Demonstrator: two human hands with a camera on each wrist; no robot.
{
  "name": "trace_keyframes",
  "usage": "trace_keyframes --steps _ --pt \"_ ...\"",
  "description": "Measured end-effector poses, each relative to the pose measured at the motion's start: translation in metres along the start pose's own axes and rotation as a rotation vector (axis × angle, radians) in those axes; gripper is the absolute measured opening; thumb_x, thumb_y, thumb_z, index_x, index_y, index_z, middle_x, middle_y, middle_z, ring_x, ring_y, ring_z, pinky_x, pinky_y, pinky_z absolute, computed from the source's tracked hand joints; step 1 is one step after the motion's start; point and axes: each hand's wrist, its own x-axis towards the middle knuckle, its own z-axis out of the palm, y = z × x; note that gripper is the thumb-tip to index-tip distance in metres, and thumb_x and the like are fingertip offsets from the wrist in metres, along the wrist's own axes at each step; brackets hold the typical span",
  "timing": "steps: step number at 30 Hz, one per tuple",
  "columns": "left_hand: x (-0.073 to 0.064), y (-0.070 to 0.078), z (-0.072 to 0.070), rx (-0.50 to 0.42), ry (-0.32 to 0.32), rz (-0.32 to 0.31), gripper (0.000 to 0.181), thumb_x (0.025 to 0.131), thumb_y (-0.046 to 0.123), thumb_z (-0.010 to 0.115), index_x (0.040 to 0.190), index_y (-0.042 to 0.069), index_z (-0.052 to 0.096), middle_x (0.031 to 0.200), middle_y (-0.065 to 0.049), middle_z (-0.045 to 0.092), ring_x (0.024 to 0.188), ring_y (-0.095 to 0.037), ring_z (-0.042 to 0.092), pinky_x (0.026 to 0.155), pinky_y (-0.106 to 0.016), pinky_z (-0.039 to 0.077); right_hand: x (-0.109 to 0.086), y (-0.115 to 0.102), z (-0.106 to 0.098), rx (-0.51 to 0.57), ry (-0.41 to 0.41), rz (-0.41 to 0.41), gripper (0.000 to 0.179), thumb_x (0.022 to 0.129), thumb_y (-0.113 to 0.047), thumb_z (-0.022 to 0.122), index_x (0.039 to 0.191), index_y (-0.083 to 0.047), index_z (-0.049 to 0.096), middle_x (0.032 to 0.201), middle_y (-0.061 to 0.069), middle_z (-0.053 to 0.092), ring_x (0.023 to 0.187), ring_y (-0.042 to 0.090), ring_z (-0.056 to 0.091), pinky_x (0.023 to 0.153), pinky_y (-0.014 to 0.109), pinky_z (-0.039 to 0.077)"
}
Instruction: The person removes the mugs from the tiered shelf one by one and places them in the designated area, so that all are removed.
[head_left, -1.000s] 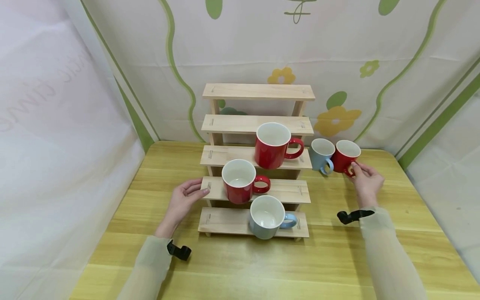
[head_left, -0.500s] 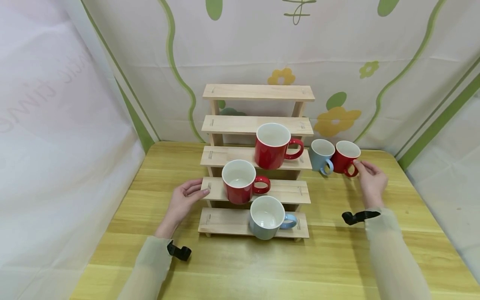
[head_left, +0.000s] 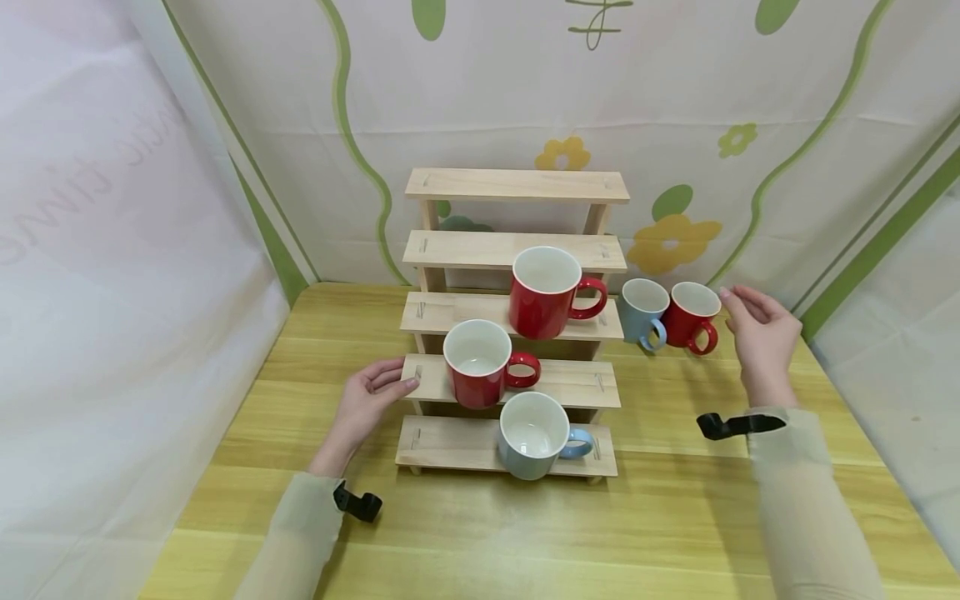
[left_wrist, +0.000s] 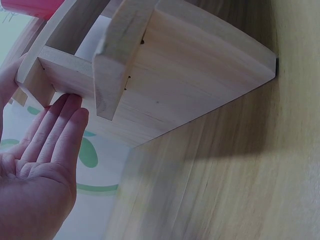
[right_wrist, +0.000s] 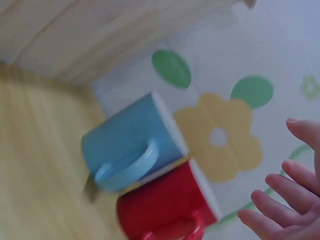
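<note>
The left hand (head_left: 366,402) is laid flat and relaxed against the left end of the second-lowest step of the wooden stepped rack (head_left: 517,185), its straight fingertips (left_wrist: 70,107) touching the board end, so that the rack appears to be steadied and nothing is gripped. The right hand (head_left: 761,337) is held just beside the small red mug (head_left: 690,317), fingers loosely spread and released; a narrow gap is seen between fingertips and rim, and nothing is held. That mug is stood on the table (head_left: 487,533) directly to the left of the right hand, its handle turned toward the person, and is touched on its far side by a small blue mug (head_left: 643,312), which lies between it and the rack. To the right of the left hand, a red mug (head_left: 477,364) is set on the same step. A pale blue mug (head_left: 532,435) is set on the step below and a larger red mug (head_left: 546,292) on the step above. The step in hand is judged to be the approach to the small red mug. A grasp would call for the fingers to be closed round its body or handle and a straight lift, so that the blue neighbour is not knocked.
</note>
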Motion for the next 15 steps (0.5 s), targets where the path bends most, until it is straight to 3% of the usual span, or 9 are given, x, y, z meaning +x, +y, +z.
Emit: trace_keyframes --steps 9,15 --pt "0.000 0.000 0.000 -0.001 -0.002 0.001 0.051 0.092 0.012 0.078 0.135 -0.005 0.058 0.125 -0.023 0.067 0.107 -0.018 0.069 0.091 -0.028 0.055 -0.020 -0.029 0.023 0.021 -0.143 -0.107 0.057 0.082 -0.024 0.088 0.130 -0.001 0.068 0.113 0.001 0.072 0.106 0.012 0.067 0.087 0.019 0.054" --pt "0.000 0.001 0.001 -0.003 -0.003 0.004 0.051 0.092 0.011 0.078 0.135 -0.005 0.057 0.125 -0.023 0.067 0.106 -0.018 0.070 0.091 -0.028 0.056 -0.038 -0.045 0.042 -0.001 -0.249 -0.198 0.053 0.086 -0.018 0.085 0.129 0.005 0.066 0.112 0.000 0.073 0.103 0.010 0.068 0.085 0.017 0.054"
